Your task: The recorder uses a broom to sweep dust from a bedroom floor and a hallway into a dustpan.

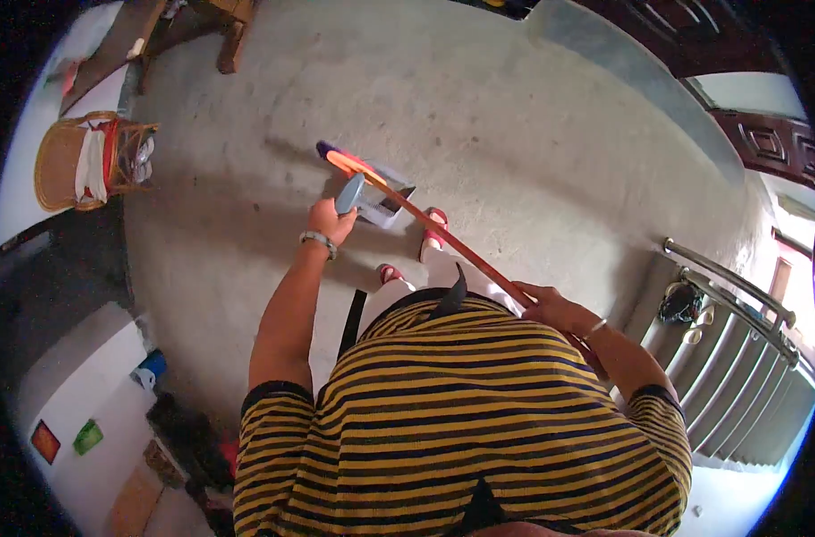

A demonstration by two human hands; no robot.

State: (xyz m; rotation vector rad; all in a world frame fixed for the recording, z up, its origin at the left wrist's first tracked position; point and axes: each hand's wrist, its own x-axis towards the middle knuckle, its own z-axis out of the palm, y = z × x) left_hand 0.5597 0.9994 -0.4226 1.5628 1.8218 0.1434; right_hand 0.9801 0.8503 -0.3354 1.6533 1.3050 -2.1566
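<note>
My left hand [333, 222] is closed around the grey-blue handle [350, 193] of a dustpan [385, 212], held in front of my feet. In my right hand [555, 307], near my waist, is the reddish-brown stick of a broom [458, 245], which slants up to the left across the picture. The orange and purple broom head [346, 160] lies over or beside the far side of the dustpan; whether they touch I cannot tell. The inside of the dustpan is partly hidden by the stick.
A wicker chair [62, 164] with cloths on it stands at the left. Wooden furniture legs [231, 50] rest on the concrete floor [474, 114] at the upper left. Steps [706, 376] with a metal railing [723, 278] are at the right, with a black bag [680, 302] on them.
</note>
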